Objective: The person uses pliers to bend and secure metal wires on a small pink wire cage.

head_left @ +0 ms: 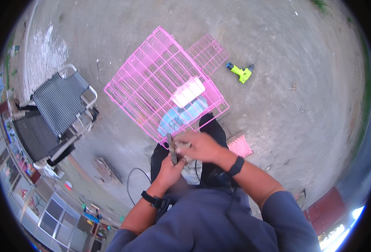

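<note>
My left hand is closed round a narrow greyish-brown strip that stands up from the fist, possibly wood; its exact kind is unclear. My right hand is bent over beside it, its fingers close to the strip but smeared by motion, so any grip there is hidden. Just beyond both hands lies a pink wire cage, tilted across the ground in front of my knees. Through its bars show a white box-shaped piece and a light blue tray-like piece.
A pink wire panel sticks out past the cage's far right side. Further right lies a yellow-green cordless drill on the concrete. A pink latticed piece rests by my right knee. Grey-striped folding chairs stand at left; a black cable curves nearby.
</note>
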The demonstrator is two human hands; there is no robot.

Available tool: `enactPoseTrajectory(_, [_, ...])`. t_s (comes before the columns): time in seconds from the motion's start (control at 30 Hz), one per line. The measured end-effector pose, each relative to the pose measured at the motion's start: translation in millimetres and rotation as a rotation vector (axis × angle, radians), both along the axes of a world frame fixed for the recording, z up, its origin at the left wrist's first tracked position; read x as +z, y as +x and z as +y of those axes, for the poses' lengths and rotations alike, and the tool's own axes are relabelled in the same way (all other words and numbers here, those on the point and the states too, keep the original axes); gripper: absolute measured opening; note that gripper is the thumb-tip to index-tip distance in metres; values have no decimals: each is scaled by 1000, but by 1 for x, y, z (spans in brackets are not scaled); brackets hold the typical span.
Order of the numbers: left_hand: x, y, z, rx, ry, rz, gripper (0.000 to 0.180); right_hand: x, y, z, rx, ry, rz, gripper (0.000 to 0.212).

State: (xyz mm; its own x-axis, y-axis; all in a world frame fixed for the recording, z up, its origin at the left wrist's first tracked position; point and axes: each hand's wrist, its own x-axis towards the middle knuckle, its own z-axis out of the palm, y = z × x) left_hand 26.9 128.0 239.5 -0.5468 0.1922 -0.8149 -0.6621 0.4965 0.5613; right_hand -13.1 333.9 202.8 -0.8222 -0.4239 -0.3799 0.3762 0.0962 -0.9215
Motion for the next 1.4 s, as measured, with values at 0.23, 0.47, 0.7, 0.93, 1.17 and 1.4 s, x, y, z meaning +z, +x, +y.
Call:
enactPoseTrajectory(0.23, [-4, 26, 6, 404, -18, -183, 20, -49, -11, 93, -251, 290, -27, 34])
enactPoseTrajectory(0.47, [-32, 71, -16, 644, 85, -260, 27, -49, -49, 107, -166, 705, 307, 33])
enactPoseTrajectory(0.7, [-70, 115, -39, 901, 264, -229, 32, -51, -59, 86, -47, 838, 644, 38])
enactPoseTrajectory(0.93, [-125, 116, -62, 1228, 225, -90, 37, -71, -84, 75, 55, 865, 763, 41])
enactPoseTrajectory(1.17, [-201, 96, -91, 1396, 11, 151, 41, -111, -113, 81, 129, 761, 930, 45])
enactPoseTrajectory(1.4, [-218, 69, -81, 1426, 134, 451, 35, -119, -123, 86, 167, 617, 1035, 37])
